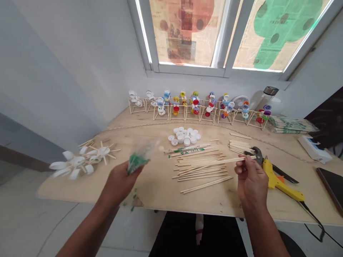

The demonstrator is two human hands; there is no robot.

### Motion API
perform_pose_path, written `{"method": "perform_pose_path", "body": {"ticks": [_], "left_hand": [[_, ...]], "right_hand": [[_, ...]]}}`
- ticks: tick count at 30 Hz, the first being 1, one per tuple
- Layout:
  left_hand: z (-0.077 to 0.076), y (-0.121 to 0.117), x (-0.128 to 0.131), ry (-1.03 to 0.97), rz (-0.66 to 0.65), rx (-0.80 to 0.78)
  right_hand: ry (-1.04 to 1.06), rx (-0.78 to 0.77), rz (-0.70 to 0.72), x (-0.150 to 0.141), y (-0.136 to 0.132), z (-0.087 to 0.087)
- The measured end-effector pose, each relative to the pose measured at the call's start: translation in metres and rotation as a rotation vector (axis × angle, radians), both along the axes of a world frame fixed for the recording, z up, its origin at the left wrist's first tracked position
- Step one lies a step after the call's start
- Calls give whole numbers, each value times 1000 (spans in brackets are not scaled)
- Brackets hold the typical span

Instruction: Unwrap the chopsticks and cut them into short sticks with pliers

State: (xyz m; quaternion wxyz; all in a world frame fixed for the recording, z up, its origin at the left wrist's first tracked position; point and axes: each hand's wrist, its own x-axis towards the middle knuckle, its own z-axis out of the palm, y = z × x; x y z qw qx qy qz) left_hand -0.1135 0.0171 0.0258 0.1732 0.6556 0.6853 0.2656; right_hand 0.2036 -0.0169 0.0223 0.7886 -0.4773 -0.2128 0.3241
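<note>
Over the plywood desk, the right hand holds one long bamboo stick in a closed pinch between thumb and fingertips. The stick reaches leftward above the pile of loose bamboo sticks at mid-desk. Left of that pile, the motion-blurred left hand has its grip curled shut around a crumpled green-printed wrapper, with green scraps on the desk edge below.

Right of the pile lie short cut sticks, black-handled pliers and a yellow hot glue gun, the last two just beside the right hand. Directly behind the pile are wrapped chopsticks and a cluster of white bottle caps. Farther back, stick-framed models with colored caps stand in a row under the window. Well left of the pile lies a white bottle-cap wheel on sticks.
</note>
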Motion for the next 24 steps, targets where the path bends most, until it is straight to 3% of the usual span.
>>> {"method": "perform_pose_path", "body": {"ticks": [2, 5, 8, 11, 19, 24], "left_hand": [[-2, 20, 4, 11, -9, 3], [-5, 40, 31, 121, -172, -64], [-9, 54, 61, 302, -299, -116], [-15, 63, 76, 398, -335, -139], [-24, 69, 78, 441, -369, -115], [-21, 68, 78, 448, -407, -73]], "right_hand": [[-44, -47, 42, -2, 8, -7], [-121, -144, 135, -10, 20, -17], [-185, -209, 204, -15, 29, -22], [-219, -251, 240, -13, 32, -23], [-267, -360, 287, -3, 24, -27], [-482, -424, 301, 9, 22, -31]]}}
